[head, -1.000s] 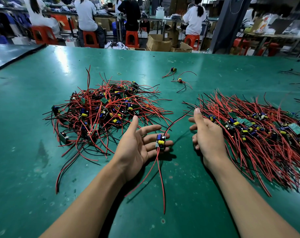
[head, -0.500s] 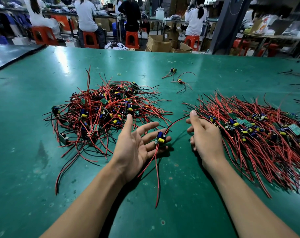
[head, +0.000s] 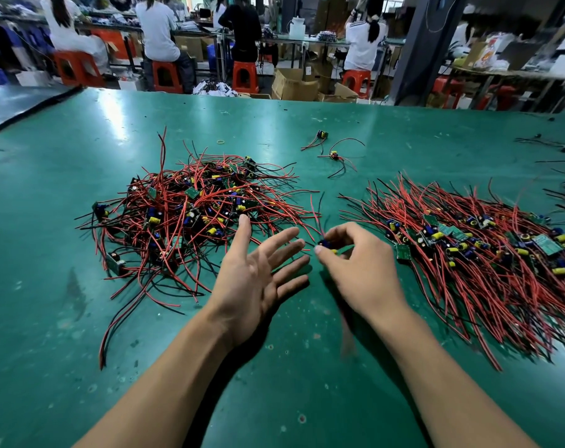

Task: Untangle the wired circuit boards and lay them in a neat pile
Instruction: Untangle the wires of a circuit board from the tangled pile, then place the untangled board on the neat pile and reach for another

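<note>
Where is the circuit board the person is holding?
Head view, centre: the circuit board is pinched in the right hand, between the tangled heap at left and the neat pile at right.

Head-worn view (wide), forward and down, close

No words, labels, brand names or numbers can be read. Any print on the green circuit boards point(head: 546, 244) is too small to make out, and the marks on the cardboard boxes point(head: 294, 87) far behind are blurred.
</note>
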The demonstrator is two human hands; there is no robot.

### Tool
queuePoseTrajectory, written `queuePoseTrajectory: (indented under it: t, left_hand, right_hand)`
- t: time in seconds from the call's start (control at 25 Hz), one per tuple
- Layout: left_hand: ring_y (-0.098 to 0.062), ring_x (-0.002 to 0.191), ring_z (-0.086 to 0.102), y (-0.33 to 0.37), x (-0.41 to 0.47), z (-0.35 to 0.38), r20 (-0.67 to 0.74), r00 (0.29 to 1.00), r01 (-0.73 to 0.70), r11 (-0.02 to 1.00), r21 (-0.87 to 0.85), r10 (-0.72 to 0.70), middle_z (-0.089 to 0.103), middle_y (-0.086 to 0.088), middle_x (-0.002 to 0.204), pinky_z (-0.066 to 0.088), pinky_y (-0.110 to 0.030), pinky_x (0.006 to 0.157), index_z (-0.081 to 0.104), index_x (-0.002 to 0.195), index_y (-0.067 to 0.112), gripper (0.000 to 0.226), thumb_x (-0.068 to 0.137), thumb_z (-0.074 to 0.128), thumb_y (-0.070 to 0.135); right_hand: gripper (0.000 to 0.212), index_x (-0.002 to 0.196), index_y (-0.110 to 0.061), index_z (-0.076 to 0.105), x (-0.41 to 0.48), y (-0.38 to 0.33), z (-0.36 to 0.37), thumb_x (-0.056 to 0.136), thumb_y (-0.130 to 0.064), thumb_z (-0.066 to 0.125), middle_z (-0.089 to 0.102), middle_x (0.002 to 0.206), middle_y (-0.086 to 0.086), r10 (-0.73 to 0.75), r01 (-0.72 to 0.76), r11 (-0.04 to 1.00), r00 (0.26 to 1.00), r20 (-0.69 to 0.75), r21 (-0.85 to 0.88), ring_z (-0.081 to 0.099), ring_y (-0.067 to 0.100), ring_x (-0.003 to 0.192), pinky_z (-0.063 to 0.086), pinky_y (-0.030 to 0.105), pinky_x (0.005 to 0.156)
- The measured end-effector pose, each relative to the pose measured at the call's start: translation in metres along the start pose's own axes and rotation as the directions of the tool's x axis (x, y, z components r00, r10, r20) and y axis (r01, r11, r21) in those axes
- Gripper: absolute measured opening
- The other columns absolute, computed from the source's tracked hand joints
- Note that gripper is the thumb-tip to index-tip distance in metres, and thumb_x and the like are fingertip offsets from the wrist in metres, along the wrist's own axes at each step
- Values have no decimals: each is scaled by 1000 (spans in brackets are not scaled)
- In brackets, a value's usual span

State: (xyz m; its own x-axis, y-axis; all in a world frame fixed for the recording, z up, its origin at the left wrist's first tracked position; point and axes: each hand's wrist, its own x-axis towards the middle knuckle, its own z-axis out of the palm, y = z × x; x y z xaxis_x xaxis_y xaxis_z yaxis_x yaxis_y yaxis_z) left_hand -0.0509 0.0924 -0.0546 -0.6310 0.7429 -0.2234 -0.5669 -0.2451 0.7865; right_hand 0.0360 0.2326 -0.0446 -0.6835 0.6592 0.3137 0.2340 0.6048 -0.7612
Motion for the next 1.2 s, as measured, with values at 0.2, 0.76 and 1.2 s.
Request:
queuePoseTrajectory:
  t: [0.2,0.76,1.2]
  left_hand:
    - [-31,117,63,1,-3,5,-18,1000,26,1000,-10,-26,66,-16,125,44,-48,106,65,123,10,81,89,29,74]
    - [-12,62,66,6,-3,-2,-368,797,-217,797,564,478,68,-8,98,59,-34,62,63,105,14,13,94,58,11]
    - [-20,89,69,1,1,-8,-182,834,-79,440,895,520,73,-2,93,55,-35,87,75,102,19,17,87,67,19]
  right_hand:
    - [23,110,-24,68,12,22,-31,88,-30,70,63,114,7,85,-144,857,986,-141,-494,55,31,108,44,41,91]
    - [35,121,-23,68,9,37,7,90,-40,66,59,125,4,58,-76,901,997,-54,-426,49,28,120,36,40,100]
    - [19,107,-33,74,-3,23,23,93,-39,63,64,113,-15,-165,207,913,976,144,-352,48,16,113,32,32,89]
